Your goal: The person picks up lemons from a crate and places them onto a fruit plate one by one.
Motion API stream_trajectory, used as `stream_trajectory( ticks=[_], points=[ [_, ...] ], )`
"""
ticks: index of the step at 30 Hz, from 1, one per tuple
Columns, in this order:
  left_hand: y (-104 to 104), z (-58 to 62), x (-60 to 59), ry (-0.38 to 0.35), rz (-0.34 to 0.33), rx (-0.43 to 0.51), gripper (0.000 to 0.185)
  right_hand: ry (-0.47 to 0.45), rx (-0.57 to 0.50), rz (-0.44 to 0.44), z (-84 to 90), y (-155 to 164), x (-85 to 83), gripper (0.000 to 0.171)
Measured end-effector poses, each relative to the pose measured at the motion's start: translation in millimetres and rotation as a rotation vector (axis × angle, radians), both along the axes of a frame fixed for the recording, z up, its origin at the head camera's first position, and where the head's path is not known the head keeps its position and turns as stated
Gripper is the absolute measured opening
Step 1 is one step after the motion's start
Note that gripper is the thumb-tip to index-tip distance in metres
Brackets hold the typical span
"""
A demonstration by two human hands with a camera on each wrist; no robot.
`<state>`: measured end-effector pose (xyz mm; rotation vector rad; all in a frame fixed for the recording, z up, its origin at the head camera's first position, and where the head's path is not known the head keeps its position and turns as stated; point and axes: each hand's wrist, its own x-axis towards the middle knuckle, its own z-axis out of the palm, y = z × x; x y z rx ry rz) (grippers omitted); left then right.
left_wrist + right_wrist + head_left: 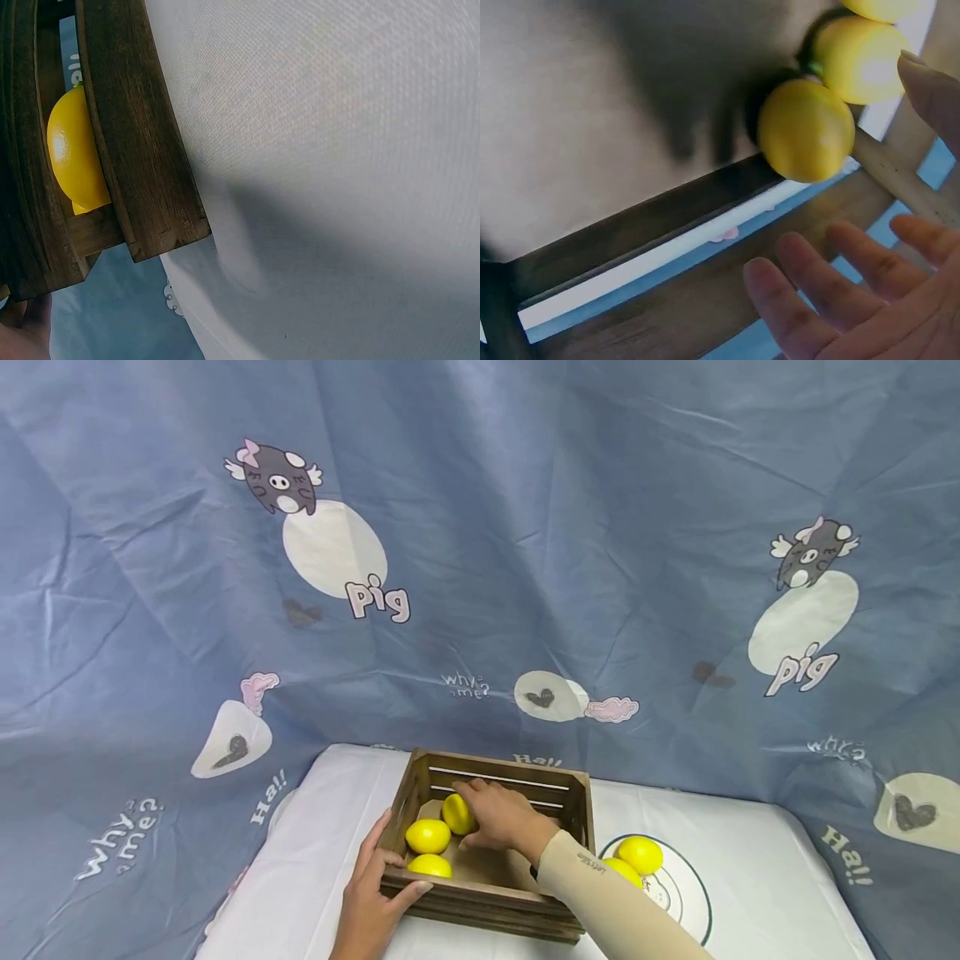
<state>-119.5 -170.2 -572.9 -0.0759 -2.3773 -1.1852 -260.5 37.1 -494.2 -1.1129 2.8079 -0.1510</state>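
Note:
A brown slatted wooden crate stands on the white-covered table, with three yellow lemons at its left side: one at the back, one in the middle and one at the front. My left hand grips the crate's front left corner, the thumb along the front and fingers at the left wall. Inside the crate my right hand reaches toward the back lemon. In the right wrist view its spread fingers hold nothing, and a lemon lies just beyond them.
To the right of the crate, a white plate with a dark green rim carries two more lemons, partly behind the right sleeve. A blue printed cloth hangs behind the white table.

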Motion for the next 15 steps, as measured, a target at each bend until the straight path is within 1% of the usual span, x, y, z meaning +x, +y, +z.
stream_trajectory(
  ticks=[3,8,12,15],
  points=[
    [-1.9,0.4,-0.6,-0.009,0.001,0.004,0.043,-0.001,-0.002,0.006,-3.6,-4.7,-2.3,0.090],
    [-3.2,2.5,-0.8,-0.023,0.004,0.014,0.042,0.005,0.040,0.038,-9.8,-13.1,-7.6,0.088],
    [-1.9,2.4,0.1,-0.021,0.001,-0.005,0.042,0.018,0.079,0.043,-19.9,-14.1,-11.1,0.080],
    [-2.5,2.8,1.7,-0.012,0.004,-0.016,0.043,0.024,0.082,0.041,-26.1,-15.8,-12.7,0.076]
  ],
)
